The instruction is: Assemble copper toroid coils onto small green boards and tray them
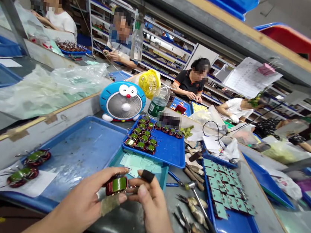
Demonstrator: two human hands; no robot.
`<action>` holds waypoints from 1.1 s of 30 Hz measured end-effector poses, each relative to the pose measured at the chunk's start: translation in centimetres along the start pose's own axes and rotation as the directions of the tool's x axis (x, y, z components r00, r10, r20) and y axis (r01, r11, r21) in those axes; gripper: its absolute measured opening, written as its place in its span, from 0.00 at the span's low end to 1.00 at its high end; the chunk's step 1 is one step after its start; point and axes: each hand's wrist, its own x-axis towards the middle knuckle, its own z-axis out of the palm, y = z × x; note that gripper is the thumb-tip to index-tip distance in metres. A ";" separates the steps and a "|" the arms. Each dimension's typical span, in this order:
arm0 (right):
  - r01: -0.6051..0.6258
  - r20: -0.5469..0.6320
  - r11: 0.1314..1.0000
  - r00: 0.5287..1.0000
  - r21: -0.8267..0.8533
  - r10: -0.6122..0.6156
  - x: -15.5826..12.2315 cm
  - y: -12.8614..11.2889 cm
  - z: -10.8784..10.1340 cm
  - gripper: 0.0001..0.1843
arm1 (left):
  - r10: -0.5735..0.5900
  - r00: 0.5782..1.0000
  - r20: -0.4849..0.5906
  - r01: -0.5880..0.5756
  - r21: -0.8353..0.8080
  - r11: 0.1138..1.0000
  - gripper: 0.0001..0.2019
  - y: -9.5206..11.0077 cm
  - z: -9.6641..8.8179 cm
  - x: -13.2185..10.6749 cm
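In the head view, a toroidal coil with a green band and dark red windings is held up near the middle. My left hand grips it between thumb and fingers, with tape wrapped round the thumb. At the coil's right side, where short wire leads stick out, my right hand has its fingers drawn together; a dark cover sits on one fingertip. Exactly how these fingertips meet the leads is partly hidden. Two more coils lie on white paper to the left.
Blue trays hold rows of coils and light-green boards. Pliers and a hammer lie right of my hands. A blue fan and a bottle stand behind. Several people work beyond the partition.
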 end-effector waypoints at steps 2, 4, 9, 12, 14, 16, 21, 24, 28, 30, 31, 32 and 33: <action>-0.042 0.033 0.999 0.999 0.004 0.042 0.2 -0.2 0.2 0.29 | 0.071 0.997 -0.003 -0.071 0.094 0.993 0.23 -0.1 0.2 0.1; -0.060 0.039 0.997 0.998 0.038 0.058 0.4 0.1 1.0 0.27 | 0.112 0.993 -0.034 -0.106 0.152 0.983 0.21 -0.3 0.6 0.1; -0.032 0.059 0.993 0.998 0.114 0.025 0.0 0.8 2.0 0.23 | 0.111 0.991 -0.079 -0.094 0.194 0.977 0.25 -1.1 1.3 -0.7; -0.018 0.069 0.997 0.998 0.071 0.013 -0.3 0.4 1.4 0.22 | 0.069 0.998 0.014 -0.070 0.107 0.992 0.36 -1.4 1.5 -1.6; -0.015 0.069 1.000 0.997 -0.003 0.015 -0.4 0.0 0.8 0.20 | 0.032 0.994 0.105 -0.036 0.042 0.998 0.43 -1.3 1.6 -2.1; -0.007 0.073 0.998 0.997 -0.058 0.012 -0.5 -0.1 0.4 0.18 | 0.000 0.991 0.133 0.001 -0.010 1.000 0.44 -1.0 1.9 -2.4; 0.011 -0.006 1.000 1.000 -0.023 -0.011 -1.1 1.0 0.5 0.19 | 0.018 0.999 0.029 -0.016 -0.092 0.996 0.35 0.4 2.5 -1.7; 0.052 -0.079 0.998 0.995 -0.019 -0.053 -1.9 1.9 0.7 0.23 | -0.002 1.000 -0.018 0.001 -0.071 0.997 0.29 0.9 2.4 -1.1; 0.060 -0.067 0.997 0.996 0.047 -0.057 -2.7 2.1 0.8 0.31 | -0.072 0.994 -0.077 0.070 -0.025 0.997 0.24 0.7 2.5 -1.0; 0.031 -0.008 0.995 1.000 0.096 -0.030 -2.8 1.6 1.0 0.32 | -0.048 0.994 -0.096 0.047 -0.016 0.999 0.24 0.4 2.7 -1.0; 0.023 0.015 0.993 1.000 0.115 -0.025 -2.8 1.3 1.1 0.31 | -0.031 0.994 -0.109 0.030 -0.015 0.999 0.25 0.3 2.7 -1.0; 0.023 0.035 0.991 0.999 0.130 -0.028 -2.8 1.0 1.3 0.29 | -0.009 0.994 -0.113 0.008 -0.012 1.000 0.27 0.1 2.7 -1.0; 0.025 0.052 0.990 0.998 0.140 -0.033 -2.8 0.7 1.3 0.28 | 0.020 0.995 -0.096 -0.021 -0.006 1.000 0.28 -0.1 2.6 -0.9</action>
